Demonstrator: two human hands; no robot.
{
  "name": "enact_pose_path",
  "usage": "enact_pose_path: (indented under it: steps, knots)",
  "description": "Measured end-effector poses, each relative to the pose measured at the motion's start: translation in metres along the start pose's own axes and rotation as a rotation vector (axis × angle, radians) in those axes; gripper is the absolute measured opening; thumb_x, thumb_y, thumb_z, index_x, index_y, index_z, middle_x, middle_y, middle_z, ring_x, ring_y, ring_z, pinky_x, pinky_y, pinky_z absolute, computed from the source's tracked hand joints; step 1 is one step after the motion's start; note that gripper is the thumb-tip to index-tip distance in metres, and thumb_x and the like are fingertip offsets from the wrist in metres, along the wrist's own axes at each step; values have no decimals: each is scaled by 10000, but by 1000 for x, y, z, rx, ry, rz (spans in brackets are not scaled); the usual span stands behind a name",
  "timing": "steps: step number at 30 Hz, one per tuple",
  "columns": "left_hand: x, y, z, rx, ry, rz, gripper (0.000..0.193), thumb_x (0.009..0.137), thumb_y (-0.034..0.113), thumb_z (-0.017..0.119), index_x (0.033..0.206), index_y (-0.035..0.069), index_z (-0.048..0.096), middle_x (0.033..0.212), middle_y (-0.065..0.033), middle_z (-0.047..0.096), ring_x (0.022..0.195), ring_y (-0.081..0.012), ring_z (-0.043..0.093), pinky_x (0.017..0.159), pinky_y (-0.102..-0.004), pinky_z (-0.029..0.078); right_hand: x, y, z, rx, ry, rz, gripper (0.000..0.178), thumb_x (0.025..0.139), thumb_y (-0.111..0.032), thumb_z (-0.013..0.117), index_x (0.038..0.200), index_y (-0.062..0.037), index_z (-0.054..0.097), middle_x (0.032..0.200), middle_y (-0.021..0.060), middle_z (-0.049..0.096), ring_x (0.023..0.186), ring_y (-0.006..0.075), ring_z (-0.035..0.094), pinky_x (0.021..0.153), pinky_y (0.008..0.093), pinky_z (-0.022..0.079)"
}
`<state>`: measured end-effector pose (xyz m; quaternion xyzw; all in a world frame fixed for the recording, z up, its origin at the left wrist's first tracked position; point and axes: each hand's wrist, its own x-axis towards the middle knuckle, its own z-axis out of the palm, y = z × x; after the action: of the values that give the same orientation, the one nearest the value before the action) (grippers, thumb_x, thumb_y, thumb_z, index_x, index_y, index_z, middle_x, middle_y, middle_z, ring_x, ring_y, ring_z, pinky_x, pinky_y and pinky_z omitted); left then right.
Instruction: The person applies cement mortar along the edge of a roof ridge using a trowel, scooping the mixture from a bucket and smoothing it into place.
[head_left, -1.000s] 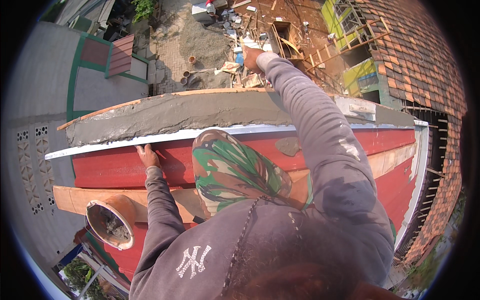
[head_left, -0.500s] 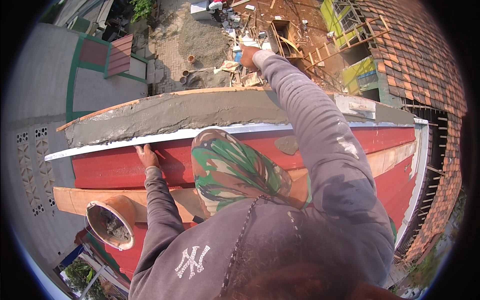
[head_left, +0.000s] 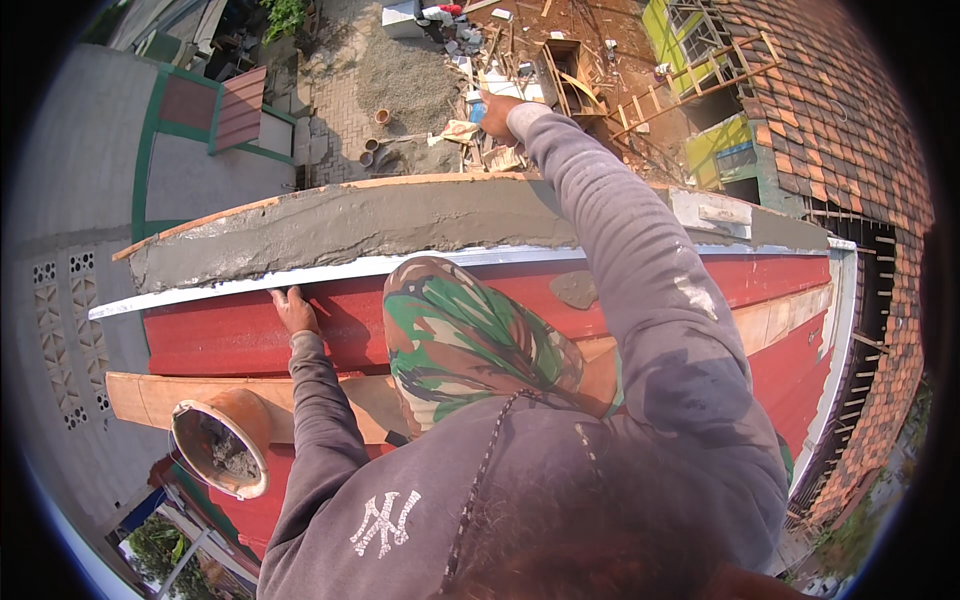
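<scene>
My left hand rests on the red metal roofing, fingers stretched out and their tips at the lower edge of a long white metal strip. That strip runs along the foot of a low wall coated in wet grey mortar. My right arm stretches across the wall, and my right hand hangs beyond its far edge. The fingers there are mostly turned away, so whether they hold anything is hidden. A lump of mortar lies on the roofing beside my camouflage-clad knee.
An orange bucket of mortar stands at the left by a wooden plank. A white block-like piece sits on the wall at right. Far below lie rubble, a gravel pile and a person. Tiled roofing rises at right.
My hands and arms stay practically where they were. Down on the ground, the person at the top has shifted slightly to the right.
</scene>
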<state>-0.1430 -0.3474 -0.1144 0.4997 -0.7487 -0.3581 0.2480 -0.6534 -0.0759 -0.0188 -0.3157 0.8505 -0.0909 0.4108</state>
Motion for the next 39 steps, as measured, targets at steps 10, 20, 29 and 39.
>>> enact_pose_path:
  steps: [10, 20, 29, 39]
  knots:
    - [-2, 4, -2, 34, -3, -55, 785, 985, 212, 526, 1616, -169, 256, 1703, -333, 274, 1594, -424, 269, 1301, -417, 207, -10, 21, 21, 309, 80, -27, 837, 996, -120, 503, 1735, -210, 121, 928, 195, 717, 674, 297, 695, 597, 451, 619]
    - [-4, 7, 2, -89, 3, -135, 800, 990, 223, 536, 1612, -183, 239, 1704, -337, 266, 1592, -431, 269, 1297, -418, 219, -48, 59, 44, 486, 132, -86, 827, 983, -109, 573, 1720, -144, 201, 847, 130, 707, 593, 220, 642, 576, 387, 577]
    - [-7, 20, 3, -57, 34, -118, 780, 990, 191, 528, 1615, -177, 240, 1697, -328, 285, 1575, -425, 302, 1288, -419, 237, -74, 69, 70, 806, 109, -130, 830, 1014, -92, 585, 1726, -111, 159, 902, 110, 706, 645, 154, 595, 557, 332, 562]
    - [-4, 9, 0, -143, 10, -83, 754, 990, 143, 522, 1624, -159, 246, 1705, -316, 277, 1573, -409, 306, 1284, -411, 238, -81, 54, 77, 1006, 130, -144, 811, 1021, -81, 598, 1722, -124, 192, 918, 89, 680, 599, 99, 548, 561, 309, 580]
